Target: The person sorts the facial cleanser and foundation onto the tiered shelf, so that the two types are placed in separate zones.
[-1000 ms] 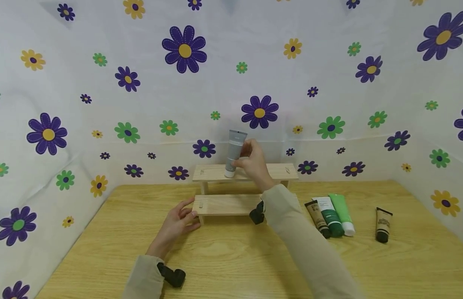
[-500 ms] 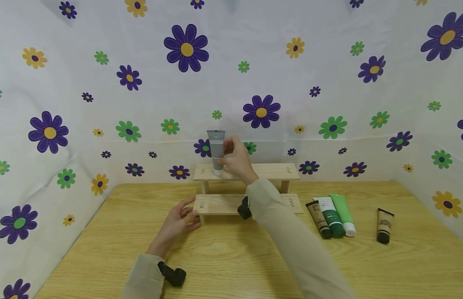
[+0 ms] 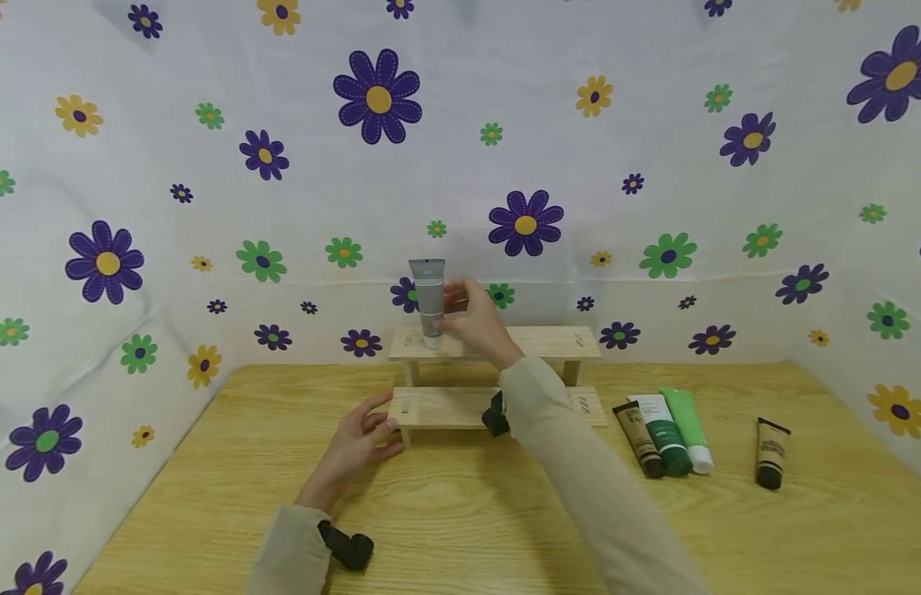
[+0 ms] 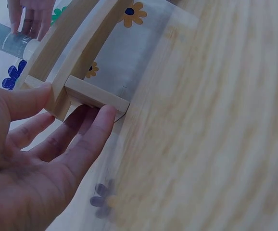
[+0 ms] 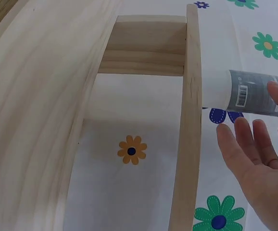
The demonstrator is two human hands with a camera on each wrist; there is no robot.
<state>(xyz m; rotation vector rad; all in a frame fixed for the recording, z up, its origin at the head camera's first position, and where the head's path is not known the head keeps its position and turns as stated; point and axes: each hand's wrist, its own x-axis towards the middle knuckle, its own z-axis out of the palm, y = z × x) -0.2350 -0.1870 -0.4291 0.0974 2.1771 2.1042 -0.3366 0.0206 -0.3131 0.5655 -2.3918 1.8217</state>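
Note:
A grey squeeze tube [image 3: 429,296] stands on its white cap, near the left end of the upper step of a two-step wooden stand [image 3: 449,405]. My right hand [image 3: 477,321] is just right of it. In the right wrist view, the thumb touches the tube's side while the other fingers [image 5: 240,149] are extended and apart from it. My left hand [image 3: 360,442] holds the left end of the lower step. As the left wrist view shows, its thumb lies at the board's end and its fingers reach the leg [image 4: 98,94] beneath.
Right of the stand, a tan tube [image 3: 639,440], a white and green tube [image 3: 665,434] and a bright green tube [image 3: 687,428] lie side by side on the wooden table [image 3: 446,529]. Farther right lies another tan tube [image 3: 771,453]. A flower-print cloth [image 3: 304,190] encloses the back and sides.
My right hand moved the grey tube left along the upper step and stood it more upright; its fingers have since loosened from it. My left hand stays at the stand's end.

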